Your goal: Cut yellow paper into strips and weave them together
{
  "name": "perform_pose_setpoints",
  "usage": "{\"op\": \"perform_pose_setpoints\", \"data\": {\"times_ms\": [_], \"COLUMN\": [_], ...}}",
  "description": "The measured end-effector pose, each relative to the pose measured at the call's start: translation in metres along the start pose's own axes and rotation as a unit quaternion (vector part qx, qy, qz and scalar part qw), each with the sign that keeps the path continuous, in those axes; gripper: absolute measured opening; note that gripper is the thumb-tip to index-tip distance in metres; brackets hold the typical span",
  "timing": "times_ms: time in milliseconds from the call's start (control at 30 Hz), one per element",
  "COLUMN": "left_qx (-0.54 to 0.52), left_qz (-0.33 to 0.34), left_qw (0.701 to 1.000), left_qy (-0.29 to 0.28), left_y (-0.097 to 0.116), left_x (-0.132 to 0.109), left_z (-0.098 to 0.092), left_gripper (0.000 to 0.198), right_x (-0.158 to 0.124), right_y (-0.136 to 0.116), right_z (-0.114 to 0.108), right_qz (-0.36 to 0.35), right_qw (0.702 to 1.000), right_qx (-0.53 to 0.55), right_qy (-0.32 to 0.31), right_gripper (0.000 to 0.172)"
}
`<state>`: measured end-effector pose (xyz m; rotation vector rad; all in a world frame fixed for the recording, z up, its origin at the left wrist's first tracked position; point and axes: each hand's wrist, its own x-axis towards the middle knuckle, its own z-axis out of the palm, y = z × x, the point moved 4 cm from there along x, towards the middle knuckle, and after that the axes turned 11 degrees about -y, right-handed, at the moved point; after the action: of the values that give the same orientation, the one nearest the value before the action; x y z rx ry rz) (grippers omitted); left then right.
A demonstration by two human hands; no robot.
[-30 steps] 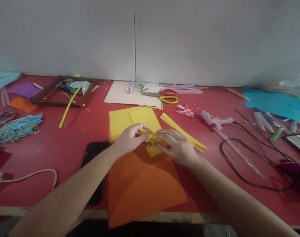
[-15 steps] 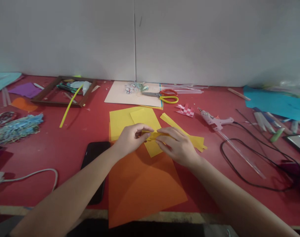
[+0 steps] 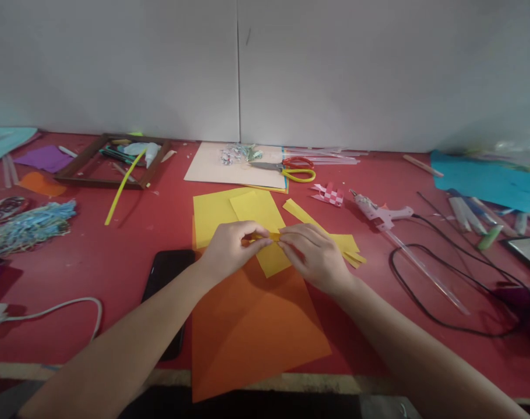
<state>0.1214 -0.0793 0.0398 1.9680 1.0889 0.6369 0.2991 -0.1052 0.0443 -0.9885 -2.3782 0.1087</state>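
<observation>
Between my fingertips is a narrow yellow paper strip (image 3: 274,237), largely covered by the fingers. My left hand (image 3: 234,247) pinches its left part, and my right hand (image 3: 315,253) pinches it just to the right, the fingertips almost meeting. Below the hands lie yellow paper sheets (image 3: 212,209) overlapping a large orange sheet (image 3: 256,331). More yellow paper strips (image 3: 306,215) lie beyond and to the right of my right hand, partly hidden by it.
A black phone (image 3: 169,279) lies under my left forearm. Scissors (image 3: 286,170) rest partly on pale paper (image 3: 208,166). Rightward are a pink woven paper piece (image 3: 329,195), a glue gun (image 3: 381,214) and its looped black cable (image 3: 422,320). A wooden frame (image 3: 99,183) stands back left.
My fingertips have closed in on the yellow strip, and the right fingers have drawn together. Less of the strip shows between the hands.
</observation>
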Motion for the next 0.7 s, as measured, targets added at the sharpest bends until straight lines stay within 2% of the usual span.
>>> {"op": "perform_pose_setpoints", "data": {"times_ms": [233, 367, 700], "left_qx": [0.026, -0.008, -0.119], "left_qz": [0.007, 0.004, -0.033], "left_qw": [1.0, 1.0, 0.992], "left_qy": [-0.016, -0.03, 0.009], "left_y": [0.0006, -0.0018, -0.0026], "left_x": [-0.0005, -0.0005, 0.0009], "left_z": [0.0019, 0.004, 0.0026], "left_gripper": [0.028, 0.035, 0.023], "right_x": [0.0013, -0.0002, -0.0012], "right_y": [-0.001, 0.0011, 0.0019], "right_z": [-0.0024, -0.0005, -0.0013], "right_qz": [0.018, 0.02, 0.04], "right_qw": [0.999, 0.999, 0.997], "right_qx": [-0.029, -0.026, -0.053], "right_qy": [0.022, 0.025, 0.04], "right_gripper": [0.009, 0.008, 0.006]}}
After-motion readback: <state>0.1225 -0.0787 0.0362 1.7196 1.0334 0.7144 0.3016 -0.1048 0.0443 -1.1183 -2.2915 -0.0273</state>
